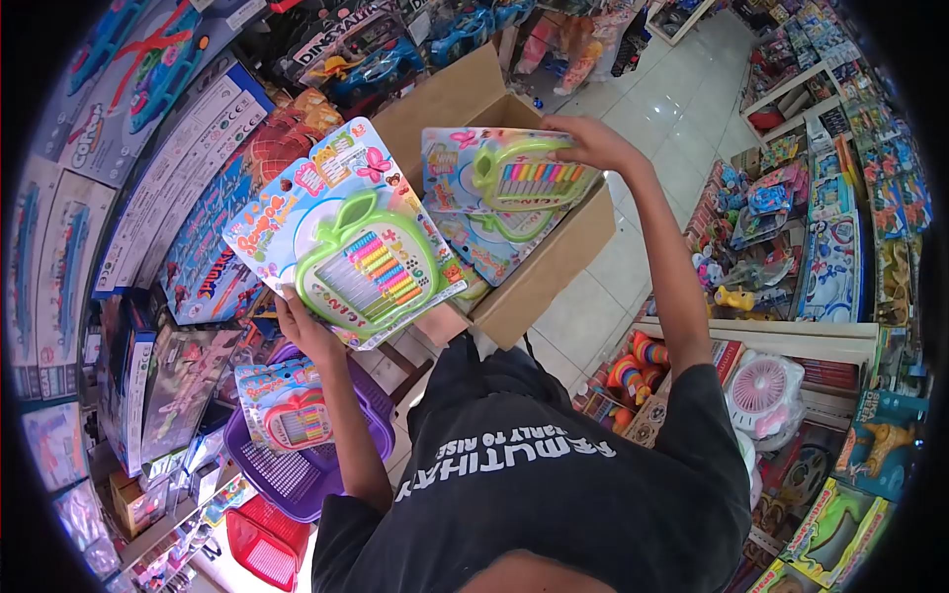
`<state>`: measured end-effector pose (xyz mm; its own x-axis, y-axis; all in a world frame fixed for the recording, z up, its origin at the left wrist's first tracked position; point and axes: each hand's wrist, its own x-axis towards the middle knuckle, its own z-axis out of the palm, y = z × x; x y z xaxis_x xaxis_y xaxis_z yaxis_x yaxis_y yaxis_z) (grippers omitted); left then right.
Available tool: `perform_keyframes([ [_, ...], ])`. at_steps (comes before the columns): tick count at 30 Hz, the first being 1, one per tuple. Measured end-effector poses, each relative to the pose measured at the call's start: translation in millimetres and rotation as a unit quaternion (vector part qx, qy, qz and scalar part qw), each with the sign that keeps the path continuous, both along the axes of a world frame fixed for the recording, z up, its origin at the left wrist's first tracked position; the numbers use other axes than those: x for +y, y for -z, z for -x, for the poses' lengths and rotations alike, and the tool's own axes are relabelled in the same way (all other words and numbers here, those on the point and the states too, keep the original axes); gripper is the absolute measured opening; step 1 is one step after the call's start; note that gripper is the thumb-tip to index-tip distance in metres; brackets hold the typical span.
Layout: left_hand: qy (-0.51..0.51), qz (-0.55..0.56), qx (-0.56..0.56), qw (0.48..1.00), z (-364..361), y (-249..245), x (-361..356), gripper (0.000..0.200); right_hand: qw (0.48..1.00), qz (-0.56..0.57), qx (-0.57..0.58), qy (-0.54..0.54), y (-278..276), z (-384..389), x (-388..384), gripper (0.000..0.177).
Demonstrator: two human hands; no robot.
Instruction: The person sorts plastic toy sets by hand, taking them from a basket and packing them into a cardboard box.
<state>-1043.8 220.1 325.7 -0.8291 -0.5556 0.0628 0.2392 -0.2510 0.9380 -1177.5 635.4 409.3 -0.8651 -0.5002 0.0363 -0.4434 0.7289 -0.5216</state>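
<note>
My left hand (308, 324) grips the lower left edge of a carded toy (368, 272), a green apple-shaped frame with rows of coloured beads. My right hand (591, 144) holds the upper right edge of a similar green toy pack (524, 176), tilted over the open cardboard box (549, 262). Beneath that pack, another one of the same kind (489, 252) lies in the box. Below my left hand, a pack with a red apple frame (287, 413) rests on a purple basket (282, 479).
Shelves of boxed toys (183, 188) line the left side. On the right stand shelves with hanging packs and a pink fan (766, 385). A red basket (267, 544) is at the lower left. Tiled floor (647, 109) runs behind the box.
</note>
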Motion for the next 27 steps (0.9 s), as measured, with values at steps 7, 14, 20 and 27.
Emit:
perform_keyframes([
  [7, 0.009, 0.029, -0.01, 0.999, 17.3, 20.6, -14.3, 0.024, 0.983, -0.107, -0.086, -0.124, 71.3, 73.4, -24.4, 0.044],
  [14, 0.016, 0.057, -0.043, 0.997, 32.0, 22.5, 5.1, 0.025, 0.893, -0.346, -0.232, -0.169, 130.2, 117.9, -37.9, 0.055],
  [20, 0.017, 0.056, -0.048, 0.997, 47.1, 7.5, 30.6, 0.025, 0.896, -0.391, -0.181, -0.104, 179.5, 119.6, -39.7, 0.06],
  [27, 0.054, 0.04, -0.059, 0.996, 48.7, 20.3, 57.8, 0.022, 0.931, -0.336, -0.068, -0.127, 195.5, 99.0, -38.4, 0.073],
])
